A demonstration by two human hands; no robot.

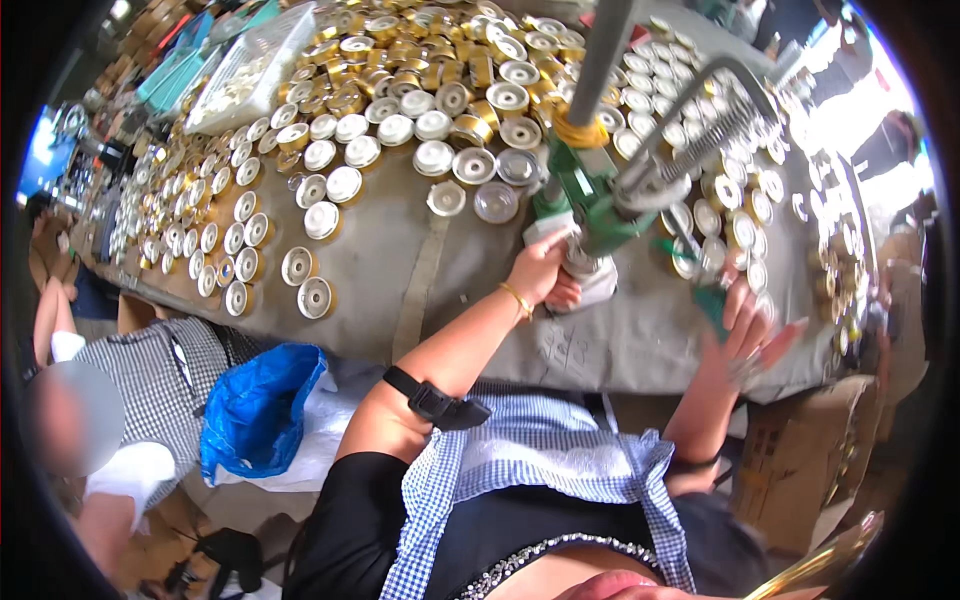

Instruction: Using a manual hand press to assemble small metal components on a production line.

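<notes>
A green hand press with a coil spring and a bent metal lever stands on the cloth-covered table. My left hand is at its base, fingers curled beside a round whitish piece under the press head. What those fingers hold, if anything, is hidden. Farther right, my right hand is smeared by motion, close to a blurred green handle. Whether it grips the handle does not show. Small round white-topped pieces with gold rims lie just left of the press, and similar white ones lie to its right.
Heaped gold and white round pieces cover the back of the table. A white plastic crate stands at the far left. By the table's front are a blue bag, a seated person and a cardboard box.
</notes>
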